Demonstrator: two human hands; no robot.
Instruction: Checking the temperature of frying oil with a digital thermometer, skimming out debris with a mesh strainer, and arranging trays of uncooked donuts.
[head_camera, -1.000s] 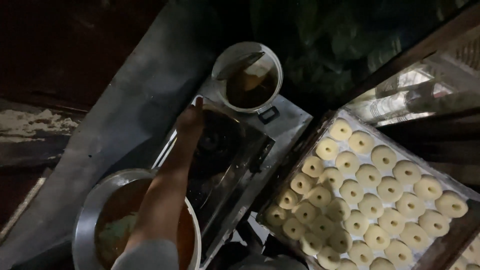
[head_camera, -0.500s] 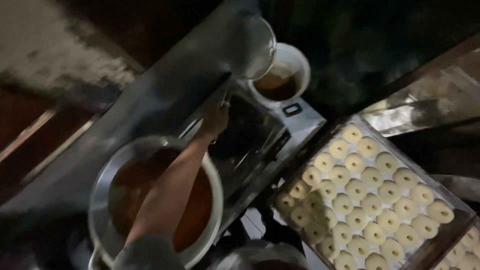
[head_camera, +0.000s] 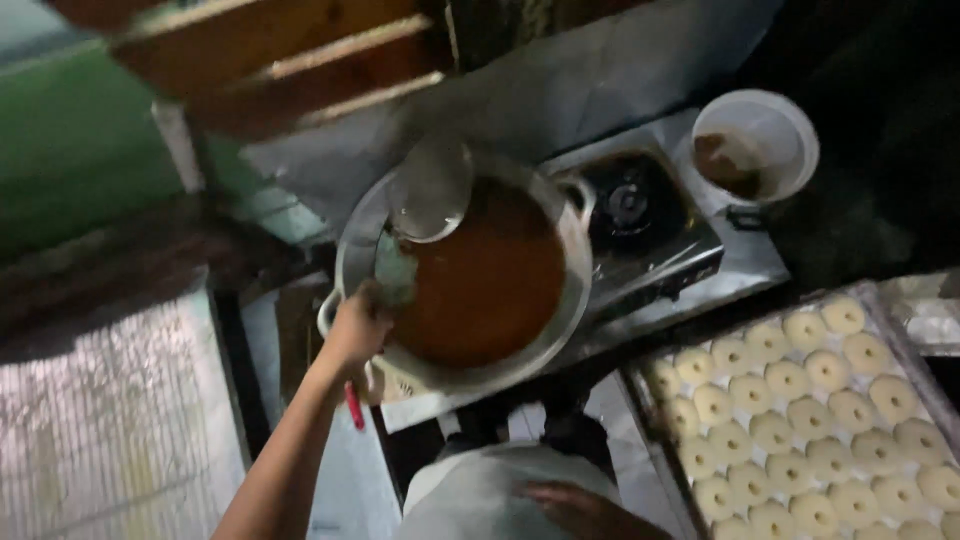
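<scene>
the left hand (head_camera: 355, 330) is closing its grip around the red-ended handle (head_camera: 354, 408) of a long skimmer (head_camera: 430, 190), and the handle's tip is poking out just below the fist. from the grip the tool is running up and to the right, its greenish shaft crossing the near rim of a wide metal wok (head_camera: 560, 330), and its round mesh head is hanging tilted above the far left part of the pan. the wok is sitting just right of the grip, and brown oil (head_camera: 485, 275) is filling it almost to the edge; one looped side handle is showing right beside the knuckles. further right of the grip, past the wok, a dark gas stove (head_camera: 640, 215) is standing with a bare burner ring, and beyond it, at the far upper right, a white bucket (head_camera: 755, 145) is holding a little brown liquid. below and right of the grip, the right hand (head_camera: 580, 505) is lying flat and loosely open against a pale cloth at the person's waist, holding nothing. well to the right of that hand, a tray (head_camera: 650, 430) is carrying rows of pale, raw ring doughnuts (head_camera: 810, 410), packed closely side by side. left of the grip, a light patterned floor is showing, blurred.
</scene>
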